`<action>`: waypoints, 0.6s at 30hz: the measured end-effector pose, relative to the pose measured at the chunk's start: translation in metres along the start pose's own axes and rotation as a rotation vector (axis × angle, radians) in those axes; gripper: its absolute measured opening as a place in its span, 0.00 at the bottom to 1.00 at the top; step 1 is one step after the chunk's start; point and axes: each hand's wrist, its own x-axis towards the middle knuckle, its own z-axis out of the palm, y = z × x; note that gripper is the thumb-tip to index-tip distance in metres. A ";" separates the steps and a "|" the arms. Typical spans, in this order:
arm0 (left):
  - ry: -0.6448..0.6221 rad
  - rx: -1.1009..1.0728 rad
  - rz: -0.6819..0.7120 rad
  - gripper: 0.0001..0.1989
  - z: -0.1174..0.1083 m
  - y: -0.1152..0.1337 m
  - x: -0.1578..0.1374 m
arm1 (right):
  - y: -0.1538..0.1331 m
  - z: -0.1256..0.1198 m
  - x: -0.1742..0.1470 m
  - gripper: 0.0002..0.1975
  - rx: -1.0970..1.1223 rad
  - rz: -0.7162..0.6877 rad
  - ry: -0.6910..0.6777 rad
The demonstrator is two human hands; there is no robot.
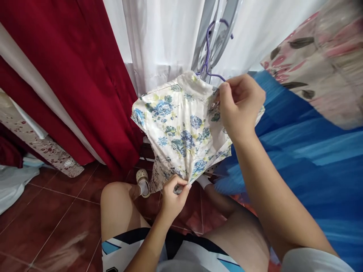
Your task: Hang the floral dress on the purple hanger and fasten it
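Note:
A white sleeveless-looking garment [181, 124] with blue and green flowers hangs on a purple hanger [208, 56] in front of me. My left hand [174, 196] pinches its cloth low in the middle, between thumb and fingers, drawing it into folds toward me. Up at the garment's right shoulder, my right hand [241, 105] is closed in a pinch on the cloth, close to the hanger's arm. The cloth's lower part drops behind my left hand and is partly hidden.
Red curtains [79, 75] hang at the left, with white curtains [167, 34] behind the hanger. A grey curved frame [227, 34] stands by the hook. Blue fabric [297, 158] and a floral cloth [326, 64] fill the right. My clog [142, 181] rests on red floor tiles [65, 211].

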 end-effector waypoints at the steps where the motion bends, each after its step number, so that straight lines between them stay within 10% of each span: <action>1: 0.003 -0.014 -0.042 0.07 0.002 -0.003 0.000 | -0.004 0.001 -0.005 0.08 0.044 0.017 0.011; 11: -0.086 -0.137 -0.127 0.05 -0.002 -0.005 -0.006 | -0.025 0.004 -0.043 0.06 0.406 0.151 0.258; 18: 0.121 0.078 0.636 0.08 -0.037 0.096 0.116 | -0.024 0.018 -0.039 0.04 0.661 0.516 0.298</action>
